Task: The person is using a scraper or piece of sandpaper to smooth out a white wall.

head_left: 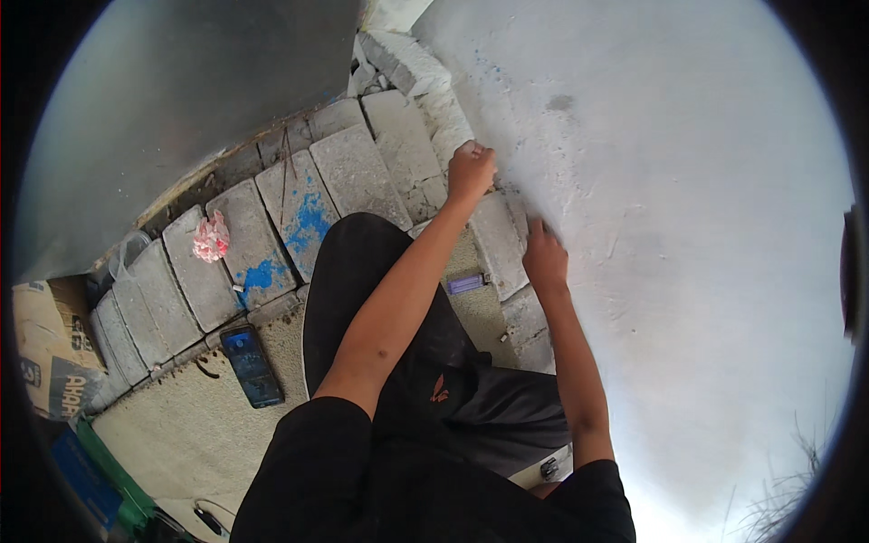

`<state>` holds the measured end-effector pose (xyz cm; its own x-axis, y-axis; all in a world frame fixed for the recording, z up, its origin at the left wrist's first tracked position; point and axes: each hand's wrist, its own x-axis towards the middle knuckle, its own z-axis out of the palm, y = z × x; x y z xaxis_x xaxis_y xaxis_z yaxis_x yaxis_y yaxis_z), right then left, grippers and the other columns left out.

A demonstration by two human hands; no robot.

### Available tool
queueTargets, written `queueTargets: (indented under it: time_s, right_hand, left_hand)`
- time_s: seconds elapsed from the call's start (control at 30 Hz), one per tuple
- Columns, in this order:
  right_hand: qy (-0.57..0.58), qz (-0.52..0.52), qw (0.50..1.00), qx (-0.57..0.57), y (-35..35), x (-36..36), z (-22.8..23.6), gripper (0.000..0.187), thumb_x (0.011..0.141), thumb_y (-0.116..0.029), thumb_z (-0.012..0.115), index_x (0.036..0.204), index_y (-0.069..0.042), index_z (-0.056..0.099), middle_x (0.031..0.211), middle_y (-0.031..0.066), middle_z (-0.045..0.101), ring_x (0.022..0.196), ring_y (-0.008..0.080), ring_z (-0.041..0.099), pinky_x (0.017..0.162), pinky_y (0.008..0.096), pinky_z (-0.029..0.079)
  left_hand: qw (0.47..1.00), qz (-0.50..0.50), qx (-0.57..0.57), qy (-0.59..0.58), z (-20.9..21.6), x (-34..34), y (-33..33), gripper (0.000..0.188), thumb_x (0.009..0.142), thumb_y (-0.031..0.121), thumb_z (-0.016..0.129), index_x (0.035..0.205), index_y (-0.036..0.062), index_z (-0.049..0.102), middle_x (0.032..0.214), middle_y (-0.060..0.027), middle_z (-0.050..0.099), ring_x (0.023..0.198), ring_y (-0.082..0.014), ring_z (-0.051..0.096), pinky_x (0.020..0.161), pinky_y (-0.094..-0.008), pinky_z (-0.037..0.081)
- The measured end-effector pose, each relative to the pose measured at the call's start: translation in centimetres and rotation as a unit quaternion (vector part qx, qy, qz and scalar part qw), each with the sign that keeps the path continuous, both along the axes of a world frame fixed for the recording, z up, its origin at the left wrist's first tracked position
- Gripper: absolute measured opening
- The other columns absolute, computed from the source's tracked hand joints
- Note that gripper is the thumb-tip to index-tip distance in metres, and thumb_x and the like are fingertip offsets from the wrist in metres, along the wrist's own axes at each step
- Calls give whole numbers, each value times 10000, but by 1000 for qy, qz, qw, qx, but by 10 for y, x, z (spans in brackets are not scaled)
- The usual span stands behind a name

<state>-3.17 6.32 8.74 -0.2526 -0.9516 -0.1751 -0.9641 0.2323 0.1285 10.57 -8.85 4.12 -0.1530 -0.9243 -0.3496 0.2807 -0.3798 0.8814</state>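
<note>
My left hand [472, 172] is closed in a fist just above the grey paving blocks [498, 237], next to the foot of the white wall [670, 181]. If it grips anything, the fingers hide it. Lower and to the right, my right hand [547, 261] is held close in front of the wall, its fingers curled together and the tips raised. Whatever may be pinched there is too small to make out. Nearest to the hands lies a purple lighter [466, 284] on the pale rough floor, beside my bent leg.
A dark phone [252, 366] lies on the floor to the left. On the block row are blue paint stains [310, 220] and a crumpled pink-and-white wad [211, 237]. A cardboard box [56, 344] stands at the far left, below a grey panel [208, 90].
</note>
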Motion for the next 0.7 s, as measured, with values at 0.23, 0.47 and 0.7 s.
queueTargets:
  time_s: [0.23, 0.47, 0.7]
  right_hand:
    - [-300, -161, 905, -256, 175, -27, 7, 256, 912, -108, 615, 1132, 15, 572, 949, 234, 681, 851, 378, 686, 755, 414, 530]
    - [-600, -177, 741, -244, 181, -9, 30, 259, 949, -83, 569, 1196, -8, 550, 1118, 98, 647, 1049, 186, 597, 910, 334, 462]
    - [-633, -13, 754, -178, 172, -6, 28, 273, 829, -6, 652, 1098, 18, 612, 1037, 122, 666, 957, 213, 628, 849, 329, 488]
  left_hand:
    - [977, -102, -125, -143, 5, -5, 29, 269, 844, 257, 617, 924, 1, 609, 791, -97, 683, 782, -242, 696, 697, -395, 538]
    - [804, -573, -155, -8, 55, -7, 121, 528, 931, 476, 606, 1248, 54, 591, 1189, -82, 626, 1054, -172, 585, 904, -327, 465]
    - [688, -718, -92, -59, 48, 20, 182, 427, 987, 286, 594, 1326, 36, 526, 1277, -58, 573, 1207, -170, 518, 1010, -313, 410]
